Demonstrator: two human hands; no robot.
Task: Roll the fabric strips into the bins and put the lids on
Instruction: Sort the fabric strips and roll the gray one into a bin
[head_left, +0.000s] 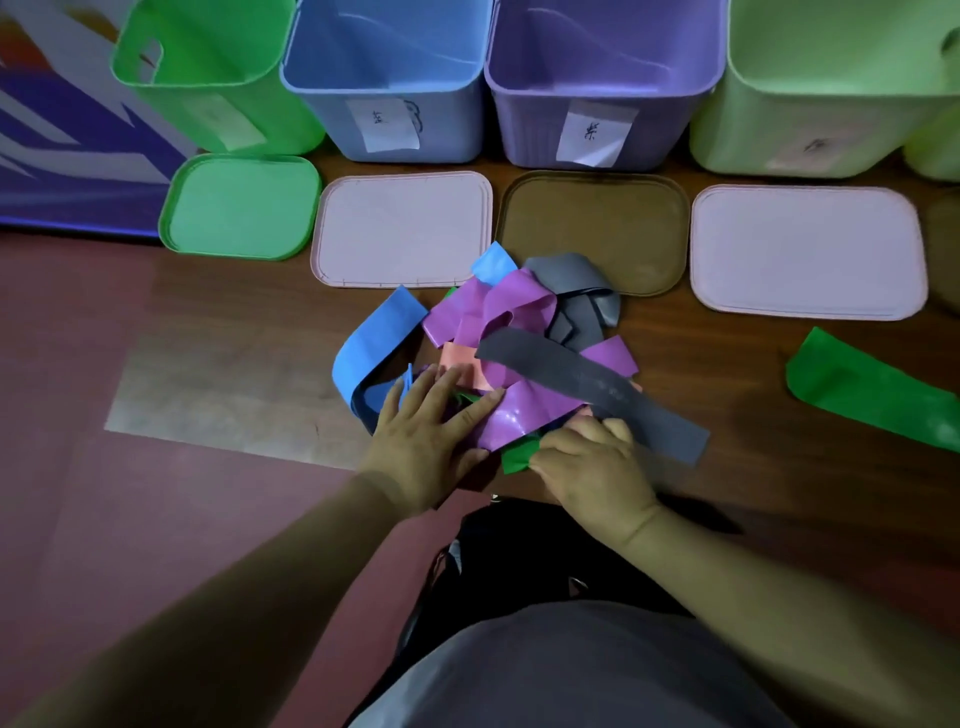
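A tangled pile of fabric strips lies on the floor in front of me: a blue strip (371, 345), purple strips (511, 306), grey strips (587, 387), a pink one (460, 366) and a green end (517, 457). My left hand (426, 441) rests flat on the pile's near left side, fingers spread over a purple strip. My right hand (592, 467) is curled at the pile's near right edge, fingers closed on the green strip's end under the grey one. Open bins stand in a row behind: green (208, 67), blue (384, 78), purple (602, 78), light green (831, 88).
Lids lie flat before the bins: a green lid (241, 208), a pink lid (402, 228), a brown lid (597, 223), another pink lid (808, 252). A separate green strip (867, 389) lies at the right. A blue patterned mat (67, 171) is at the left.
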